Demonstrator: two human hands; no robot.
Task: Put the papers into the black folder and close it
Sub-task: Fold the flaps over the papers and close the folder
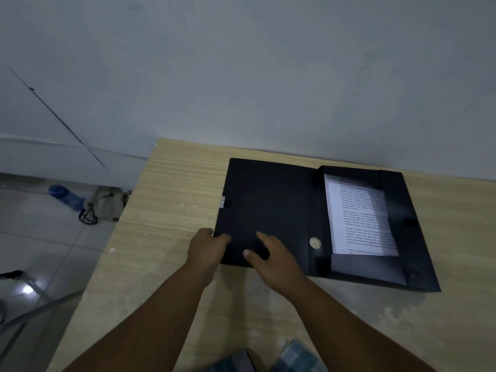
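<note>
Head view: folder (271, 208) lies open on a wooden table (166, 216), its wide cover spread flat to the left and its tray half to the right. Left hand (206, 249) grips the cover's near left corner, thumb on top of the black surface and the other fingers curled round the edge, so this hand pinches the corner itself. Just right of that grip, right hand (273, 260) rests on the cover's near edge with fingers loosely spread, forefinger stretched forward over the cover and thumb pointing left toward the other hand; whether any finger reaches under the edge cannot be told. Both forearms come in from the bottom of the frame.

Papers (359, 218) sit in the tray, well right of both hands, a printed stack lying inside the raised walls, its near end tucked behind a low black flap (367, 267). Between the right hand and the papers, a round silver hole (314, 242) shows on the spine strip. Farther along the left edge from the gripped corner, a small white tab (222, 202) sticks out of the cover's edge.

Left of the gripped corner, beyond the table, a blue bottle (65, 196) lies on a tiled floor (40, 237) beside a dark cable (88, 216). Checked cloth (295, 357) shows at the bottom between the arms.
</note>
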